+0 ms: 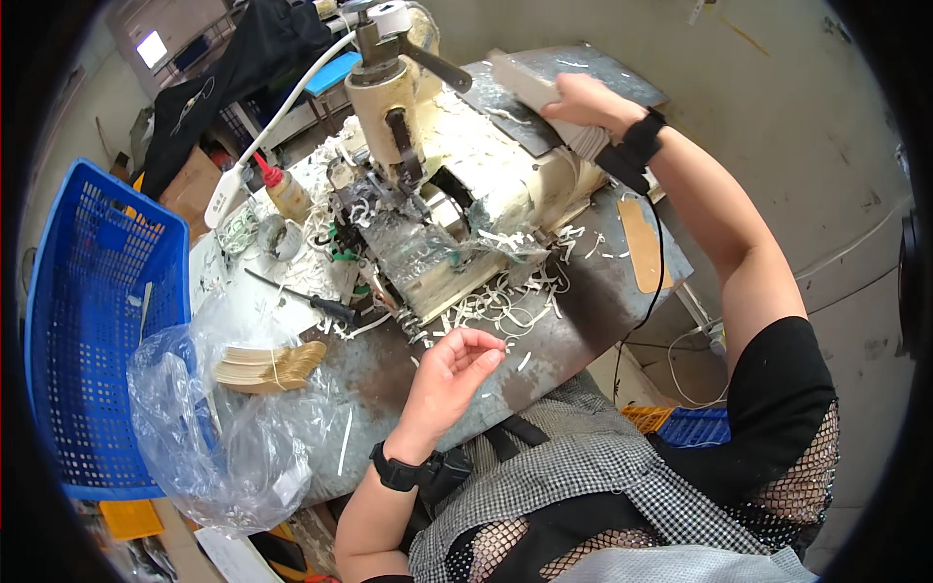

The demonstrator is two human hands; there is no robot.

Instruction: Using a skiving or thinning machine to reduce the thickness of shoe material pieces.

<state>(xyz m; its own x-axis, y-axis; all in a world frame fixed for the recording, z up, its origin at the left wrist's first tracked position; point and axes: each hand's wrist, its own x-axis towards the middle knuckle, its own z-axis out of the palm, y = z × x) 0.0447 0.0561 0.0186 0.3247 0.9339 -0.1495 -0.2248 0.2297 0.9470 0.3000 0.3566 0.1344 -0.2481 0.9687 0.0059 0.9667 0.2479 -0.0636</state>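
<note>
My right hand (589,103) reaches far across the bench and is closed around a stack of thin pale pieces (528,85) on the metal plate behind the machine. Its fingers are partly hidden from view. My left hand (449,381) hovers over the bench's near edge, fingers curled, with thumb and fingertips nearly together; whether anything small is between them I cannot make out. Just beyond it stands a cream machine (381,115) with an upright post and a lever. Curly white trimmings (510,303) lie around the machine's base.
At the left is a blue perforated crate (107,330). Clear plastic bags (228,457) lie beside it, next to a tied stack of brown pieces (267,367). A bottle with a red tip (286,192) stands behind. A tan board piece (643,245) lies near the bench's right edge.
</note>
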